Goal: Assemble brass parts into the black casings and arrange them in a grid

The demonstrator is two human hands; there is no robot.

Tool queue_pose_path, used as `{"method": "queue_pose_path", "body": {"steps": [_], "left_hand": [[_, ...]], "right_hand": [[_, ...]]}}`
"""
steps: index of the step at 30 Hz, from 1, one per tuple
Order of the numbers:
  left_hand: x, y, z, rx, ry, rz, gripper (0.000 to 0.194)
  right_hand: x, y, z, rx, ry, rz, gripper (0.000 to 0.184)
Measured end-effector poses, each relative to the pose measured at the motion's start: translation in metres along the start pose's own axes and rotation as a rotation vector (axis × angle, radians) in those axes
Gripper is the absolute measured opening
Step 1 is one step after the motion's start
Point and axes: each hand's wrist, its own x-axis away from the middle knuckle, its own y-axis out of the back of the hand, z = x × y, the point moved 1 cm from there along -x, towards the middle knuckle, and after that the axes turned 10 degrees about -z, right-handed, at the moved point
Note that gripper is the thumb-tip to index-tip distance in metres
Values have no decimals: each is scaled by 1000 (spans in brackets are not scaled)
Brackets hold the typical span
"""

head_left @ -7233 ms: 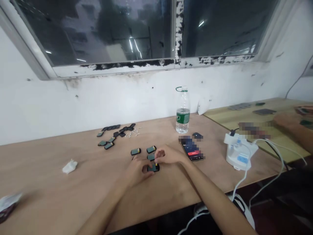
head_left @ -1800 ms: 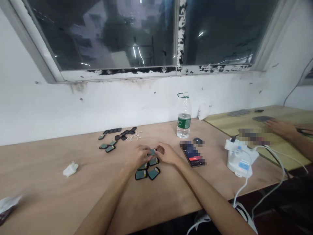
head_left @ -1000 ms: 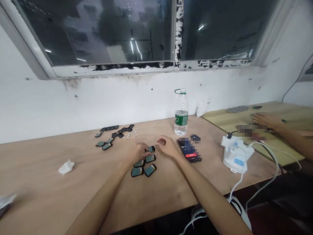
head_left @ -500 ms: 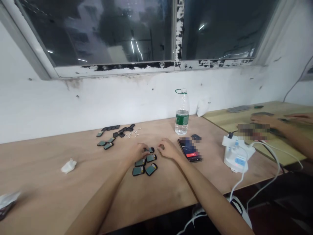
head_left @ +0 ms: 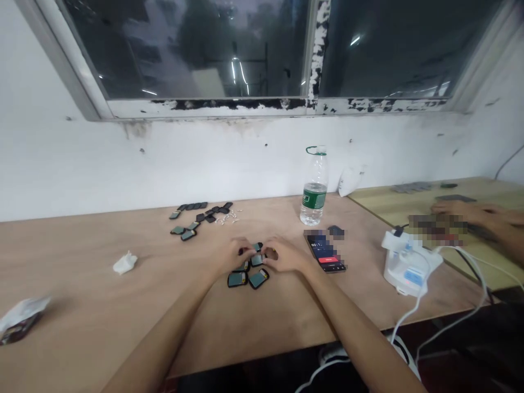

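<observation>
The left hand (head_left: 233, 255) has its thumb and fingers curved nearly together at the upper piece (head_left: 257, 246); whether this grip really holds it, I cannot tell. The right hand (head_left: 289, 256) curls into a loose ring, the thumb by the edge of the grey-faced piece (head_left: 257, 260); a small yellow bit (head_left: 273, 249) shows inside, but if it is held is not clear. Both pieces are left of the phone (head_left: 321, 248). The step in hand seems to be fine fingertip work on one piece; the next move would call for a light, exact pinch, without pushing the neighbours. Left of the phone and nearer to the body, two more pieces (head_left: 237, 280) lie on the table (head_left: 286, 316). Farther left of the phone, and beyond it, are a dark cluster (head_left: 210, 219) and white bits (head_left: 227, 219). Just beyond the phone stands the bottle (head_left: 314, 196).
</observation>
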Motion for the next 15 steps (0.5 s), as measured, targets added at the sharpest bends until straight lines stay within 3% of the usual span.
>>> {"method": "queue_pose_path", "body": {"steps": [4,15], "left_hand": [[7,-12,2,-27,-81,95,22],[11,-32,21,-56,9,82,19]], "right_hand": [[1,-1,-2,-7,-63,26,15],[-1,-5,-1,3,-58,26,19]]}}
